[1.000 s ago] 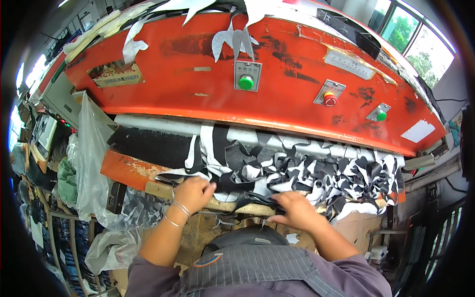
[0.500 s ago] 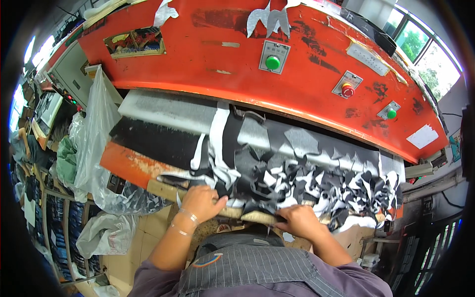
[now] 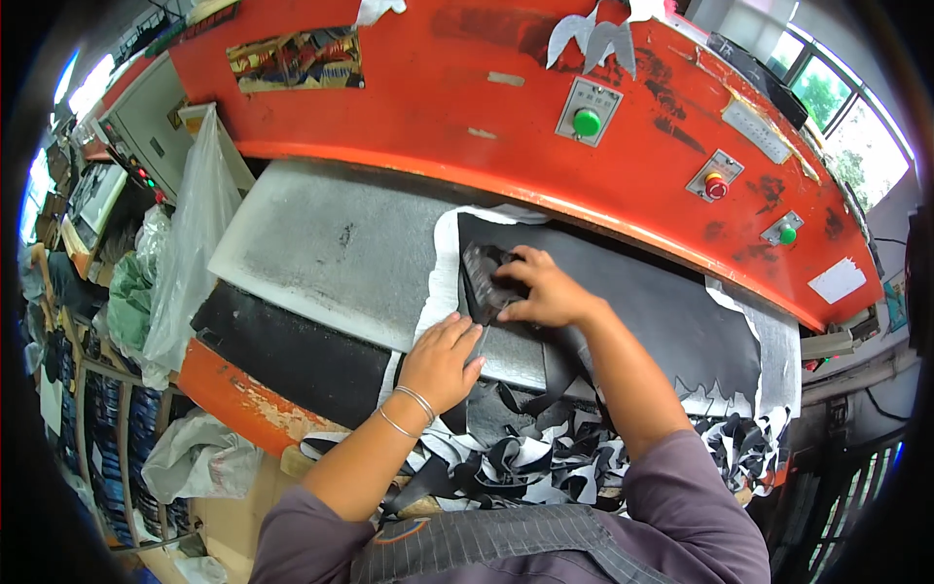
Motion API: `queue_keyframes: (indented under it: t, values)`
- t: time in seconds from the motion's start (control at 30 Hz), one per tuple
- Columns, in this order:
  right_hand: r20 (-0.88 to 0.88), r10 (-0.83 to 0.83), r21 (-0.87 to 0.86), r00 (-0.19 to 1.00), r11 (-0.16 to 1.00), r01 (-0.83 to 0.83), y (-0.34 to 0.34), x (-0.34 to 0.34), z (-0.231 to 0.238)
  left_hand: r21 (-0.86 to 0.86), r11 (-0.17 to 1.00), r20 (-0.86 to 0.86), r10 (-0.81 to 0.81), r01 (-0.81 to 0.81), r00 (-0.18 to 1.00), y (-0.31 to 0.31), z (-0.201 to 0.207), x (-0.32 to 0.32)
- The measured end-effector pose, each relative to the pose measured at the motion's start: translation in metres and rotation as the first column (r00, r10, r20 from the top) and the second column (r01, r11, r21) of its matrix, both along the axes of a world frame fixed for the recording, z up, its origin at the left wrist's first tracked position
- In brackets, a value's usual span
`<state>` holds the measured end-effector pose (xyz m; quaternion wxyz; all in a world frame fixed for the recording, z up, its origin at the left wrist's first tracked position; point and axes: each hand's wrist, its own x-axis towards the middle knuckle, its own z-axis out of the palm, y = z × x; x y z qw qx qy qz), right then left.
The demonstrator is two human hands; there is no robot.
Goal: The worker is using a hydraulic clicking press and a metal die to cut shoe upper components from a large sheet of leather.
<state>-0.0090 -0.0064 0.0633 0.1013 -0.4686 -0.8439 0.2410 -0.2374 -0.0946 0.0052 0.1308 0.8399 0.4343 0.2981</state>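
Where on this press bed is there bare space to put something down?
The grey pad is bare from the clear plastic bag across to the white edge of the black sheet. That sheet is also bare right of the right hand. The near edge is crowded with black and white offcuts, below the left hand.

Right hand (image 3: 545, 292) covers most of dark cutting die (image 3: 484, 277); die outline not fully visible. Left hand (image 3: 443, 360) palm side hidden, contact with black sheet (image 3: 662, 321) underneath not confirmable. Sheet rear edge concealed under orange press head (image 3: 467, 107). Scrap cutouts (image 3: 545, 457) partly hidden behind forearms and torso. Lettering on control panels (image 3: 587, 107) too small to resolve. Shelving at left rim (image 3: 68, 292) distorted, contents indistinct.
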Motion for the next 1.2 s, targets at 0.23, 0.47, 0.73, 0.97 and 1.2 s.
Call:
queue_keyframes:
  t: [0.23, 0.47, 0.73, 0.97, 1.2]
  values:
    - [-0.707, -0.541, -0.525, 0.457, 0.833, 0.174, -0.051, 0.050, -0.004, -0.148, 0.989, -0.001, -0.027, 0.027, 1.000, 0.003, 0.005, -0.006]
    - [-0.619, -0.405, -0.412, 0.673, 0.897, 0.160, -0.124, -0.023, -0.023, -0.367, 0.844, 0.754, 0.023, 0.391, 0.656, 0.009, 0.009, 0.013]
    - [0.005, -0.725, -0.249, 0.688, 0.666, 0.703, -0.094, 0.019, 0.004, -0.532, 0.826, -0.114, 0.146, -0.185, 0.983, 0.005, 0.048, -0.064]
    - [0.183, -0.772, -0.002, 0.609, 0.619, 0.785, -0.067, 0.022, 0.000, -0.329, 0.941, 0.233, 0.003, 0.076, 0.972, 0.026, 0.042, 0.009]
    - [-0.221, -0.625, 0.129, 0.749, 0.742, 0.658, -0.086, 0.069, -0.029, -0.292, 0.954, 0.129, -0.031, 0.068, 0.991, 0.045, -0.018, 0.082]
